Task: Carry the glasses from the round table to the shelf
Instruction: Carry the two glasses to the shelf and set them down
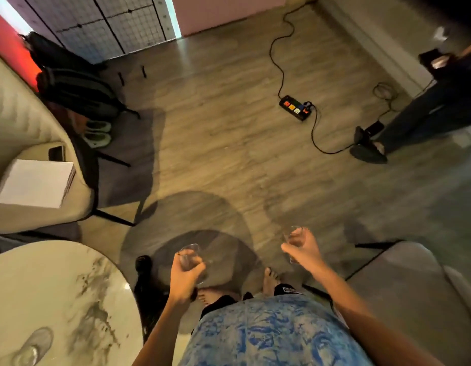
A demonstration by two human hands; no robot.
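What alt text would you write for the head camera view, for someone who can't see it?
Looking down, a standing person's left hand grips a clear glass and the right hand grips a second glass above a wooden floor. A third glass sits on the round marble table at lower left; a power strip lies ahead.

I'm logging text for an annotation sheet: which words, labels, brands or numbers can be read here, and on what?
No text reads legibly.
The pale label on the black shorts: too blurred to read.
The power strip: coloured switches, no legible print.
The white box: no print shows.
The left glass, in the left hand, and the right glass, in the right hand: no print shows.
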